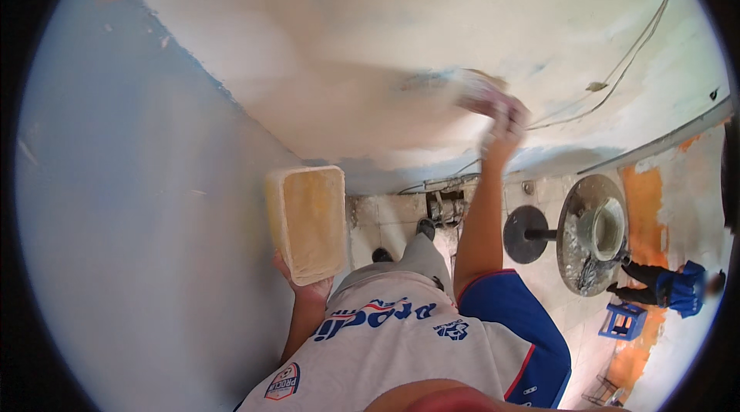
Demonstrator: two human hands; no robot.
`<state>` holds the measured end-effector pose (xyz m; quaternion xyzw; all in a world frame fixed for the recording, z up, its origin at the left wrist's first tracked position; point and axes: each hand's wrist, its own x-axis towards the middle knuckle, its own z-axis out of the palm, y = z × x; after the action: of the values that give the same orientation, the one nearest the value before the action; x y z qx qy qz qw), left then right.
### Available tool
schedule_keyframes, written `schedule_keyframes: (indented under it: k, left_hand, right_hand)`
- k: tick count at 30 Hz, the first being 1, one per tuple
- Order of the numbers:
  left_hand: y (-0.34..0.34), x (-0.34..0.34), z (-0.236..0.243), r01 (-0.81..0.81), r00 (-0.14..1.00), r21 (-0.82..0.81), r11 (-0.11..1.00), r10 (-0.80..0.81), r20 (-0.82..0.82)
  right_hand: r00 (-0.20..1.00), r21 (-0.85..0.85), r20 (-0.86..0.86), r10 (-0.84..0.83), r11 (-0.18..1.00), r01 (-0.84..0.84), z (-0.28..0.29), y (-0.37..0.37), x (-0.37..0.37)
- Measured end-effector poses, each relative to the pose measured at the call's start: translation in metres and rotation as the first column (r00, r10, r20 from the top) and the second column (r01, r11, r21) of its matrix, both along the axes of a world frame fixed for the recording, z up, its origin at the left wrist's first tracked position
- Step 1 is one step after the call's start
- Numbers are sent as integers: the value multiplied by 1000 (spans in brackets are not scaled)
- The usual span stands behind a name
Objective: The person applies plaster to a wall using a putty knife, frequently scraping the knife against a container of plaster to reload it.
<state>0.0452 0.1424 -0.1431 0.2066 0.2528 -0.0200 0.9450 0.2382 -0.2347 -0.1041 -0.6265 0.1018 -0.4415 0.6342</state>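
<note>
My left hand [305, 285] supports a yellowish rectangular plastic tub [275, 208] from its near end, fingers wrapped about the base. Pale, caked material coats the inside and rim of the tub. Higher up and to the right, my right hand [506, 131], dusted white, grips a wide, flat tool with a reddish-brown body [479, 93]. The tool is against or very close to the whitish wall [308, 50]; motion smears it, so its exact kind is unclear. Bluish patches show through the white coat around it.
A blue-grey wall [131, 181] meets the white one at left. Thin cables [634, 50] hang on the white wall. On the right stand a round pedestal table [574, 277] with a bucket [609, 228] on it, a blue stool [626, 321] and a person in blue [686, 289].
</note>
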Motion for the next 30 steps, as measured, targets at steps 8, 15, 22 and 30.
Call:
schedule_keyframes:
  k: [8, 15, 22, 30]
  left_hand:
    - [-1, 5, 4, 79, 995, -120, 990, -72, 65]
    - [6, 11, 3, 117, 983, -25, 993, -112, 146]
    - [-11, 3, 23, 20, 984, -65, 998, -8, 180]
    - [0, 2, -15, 140, 977, -145, 979, -113, 179]
  right_hand:
    - [997, -295, -64, 32, 954, -50, -17, 34, 19]
    - [1000, -589, -11, 12, 808, -16, -24, 55, 13]
    - [961, 163, 117, 251, 950, -268, -26, 25, -10]
    - [988, 42, 126, 85, 995, -91, -17, 6, -1]
